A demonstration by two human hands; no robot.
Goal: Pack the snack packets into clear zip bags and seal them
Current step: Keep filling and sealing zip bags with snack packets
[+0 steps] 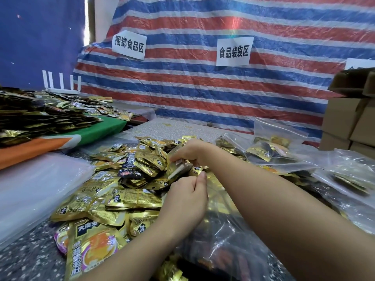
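Observation:
A heap of gold and black snack packets (pixel 125 179) covers the middle of the table. My right hand (pixel 192 152) reaches over the heap and grips a small bundle of gold packets (pixel 178 165) at its far side. My left hand (pixel 186 199) sits just below, fingers curled, thumb and finger pinching the mouth of a clear zip bag (pixel 223 230) that lies under my forearms with dark packets inside. Filled clear zip bags (pixel 269 155) lie to the right.
A stack of empty clear bags (pixel 34 189) lies at the left. Another packet pile (pixel 36 118) sits on a green and orange cloth behind it. Cardboard boxes (pixel 349 122) stand at the right. A striped tarp with paper signs hangs behind.

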